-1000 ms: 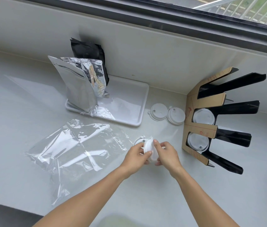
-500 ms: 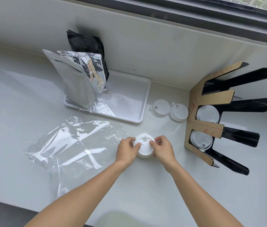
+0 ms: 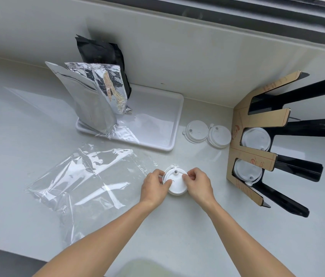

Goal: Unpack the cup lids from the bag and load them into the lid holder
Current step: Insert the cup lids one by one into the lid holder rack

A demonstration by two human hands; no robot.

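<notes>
At the right of the frame I see the lid holder [image 3: 257, 156], a cardboard-faced rack with black prongs fanning out to the right; two of its slots hold white lids, one in the middle slot [image 3: 255, 138] and one in the lower slot [image 3: 247, 171]; the top slot looks dark, and I cannot tell whether anything is in it. The white tray [image 3: 169, 124] sits at centre, against the back wall; a silver foil pouch [image 3: 89, 100] stands on its left end with a black pouch [image 3: 101, 56] behind it, and the right half of the tray is bare. Between tray and holder two loose lids [image 3: 207, 132] lie on the counter [image 3: 37, 196], touching each other. The clear plastic bag [image 3: 81, 176] lies flat and crumpled at lower left; I cannot tell whether any lids remain in it.

Just right of the bag's edge, low in the centre of the frame, a small stack of lids [image 3: 176, 181] rests between my hands; my left hand [image 3: 154, 186] pinches its left rim with curled fingers and thumb; my right hand [image 3: 198, 185] pinches the right rim likewise; both are closed on it.
</notes>
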